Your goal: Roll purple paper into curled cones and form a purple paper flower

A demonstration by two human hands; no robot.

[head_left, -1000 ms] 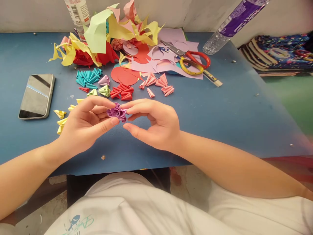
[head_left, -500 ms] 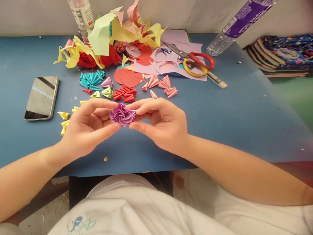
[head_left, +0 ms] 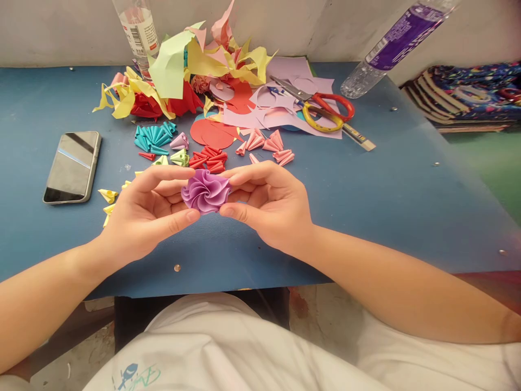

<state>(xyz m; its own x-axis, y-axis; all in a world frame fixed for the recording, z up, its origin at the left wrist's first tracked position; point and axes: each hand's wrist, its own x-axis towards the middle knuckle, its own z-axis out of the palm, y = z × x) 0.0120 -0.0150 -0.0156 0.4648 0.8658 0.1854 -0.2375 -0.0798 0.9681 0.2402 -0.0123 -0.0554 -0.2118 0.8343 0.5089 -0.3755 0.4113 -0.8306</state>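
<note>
A purple paper flower (head_left: 207, 191) with petals swirling round its centre is held above the blue table's front half. My left hand (head_left: 142, 209) pinches its left side between thumb and fingers. On the opposite side, my right hand (head_left: 271, 203) grips the edge the same way, thumb below and fingers above. Just beyond the hands lie rolled paper cones: red cones (head_left: 209, 158), teal cones (head_left: 152, 138), green cones (head_left: 179, 157), pink cones (head_left: 273, 142) and a lilac cone (head_left: 179, 141). Yellow cones (head_left: 108, 196) show beside my left hand, partly hidden by it.
A phone (head_left: 73, 168) lies at the left. Paper scraps (head_left: 171, 65) pile up at the back near a clear bottle (head_left: 139, 32). Scissors (head_left: 325, 111) rest on lilac sheets beside a cutter blade (head_left: 359, 137). A purple-labelled bottle (head_left: 391, 49) stands at the back right.
The purple flower has tilted so its swirled face shows more fully, and both hands' fingertips have spread slightly apart around it. The view has shifted a little.
</note>
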